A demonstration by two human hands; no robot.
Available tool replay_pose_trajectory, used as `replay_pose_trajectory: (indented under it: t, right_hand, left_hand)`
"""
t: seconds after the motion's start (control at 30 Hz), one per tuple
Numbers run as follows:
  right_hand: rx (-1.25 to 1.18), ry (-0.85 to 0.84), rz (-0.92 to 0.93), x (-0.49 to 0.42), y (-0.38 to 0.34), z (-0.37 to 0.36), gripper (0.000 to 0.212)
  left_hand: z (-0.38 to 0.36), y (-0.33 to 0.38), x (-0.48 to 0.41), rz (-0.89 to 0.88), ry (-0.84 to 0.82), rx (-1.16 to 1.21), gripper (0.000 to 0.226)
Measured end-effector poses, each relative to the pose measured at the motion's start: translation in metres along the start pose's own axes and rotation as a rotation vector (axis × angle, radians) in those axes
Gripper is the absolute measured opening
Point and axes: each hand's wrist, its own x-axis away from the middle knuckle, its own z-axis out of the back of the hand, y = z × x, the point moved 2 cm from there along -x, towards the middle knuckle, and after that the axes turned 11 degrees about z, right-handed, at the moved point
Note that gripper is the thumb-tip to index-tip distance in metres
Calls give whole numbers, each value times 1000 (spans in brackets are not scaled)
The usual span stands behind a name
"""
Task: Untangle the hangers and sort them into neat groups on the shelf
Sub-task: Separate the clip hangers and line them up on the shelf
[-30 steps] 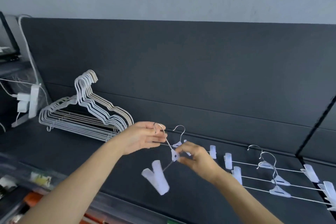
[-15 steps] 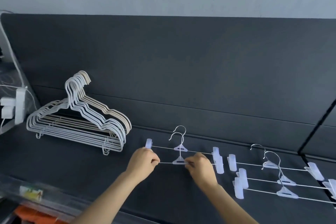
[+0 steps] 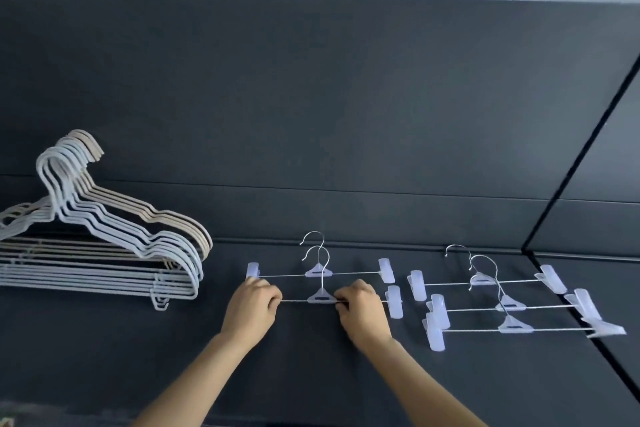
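A white clip hanger (image 3: 320, 297) lies flat on the dark shelf (image 3: 104, 357), just in front of a second clip hanger (image 3: 318, 270). My left hand (image 3: 254, 302) grips the left end of its wire bar, hiding the left clip. My right hand (image 3: 360, 303) pinches the bar right of the centre piece; the right clip shows past my fingers. Three more clip hangers (image 3: 509, 305) lie in a row to the right. A stack of white and beige wire hangers (image 3: 104, 246) leans against the back panel at the left.
The shelf's dark back panel (image 3: 311, 114) rises behind everything. A seam (image 3: 568, 184) between shelf sections runs diagonally at the right, close to the right-hand clips. Bare shelf surface stretches in front of the hangers toward me.
One second ago I held the clip hanger tilted in the air. I have since laid it flat on the shelf in front of the other one, and both hands still hold its bar.
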Motion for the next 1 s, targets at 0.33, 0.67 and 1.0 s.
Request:
replay_pose_trajectory:
  t: [0.33, 0.67, 1.0]
  right_hand:
    - [-14, 54, 40, 12, 0, 7, 34]
    - [-36, 277, 18, 68, 42, 84, 31]
    - [100, 431, -374, 134, 223, 186, 28]
  left_hand:
    - [1, 1, 5, -69, 38, -36, 19]
    - [-15, 87, 25, -269, 209, 161, 25]
    - [-66, 224, 50, -46, -63, 64, 34]
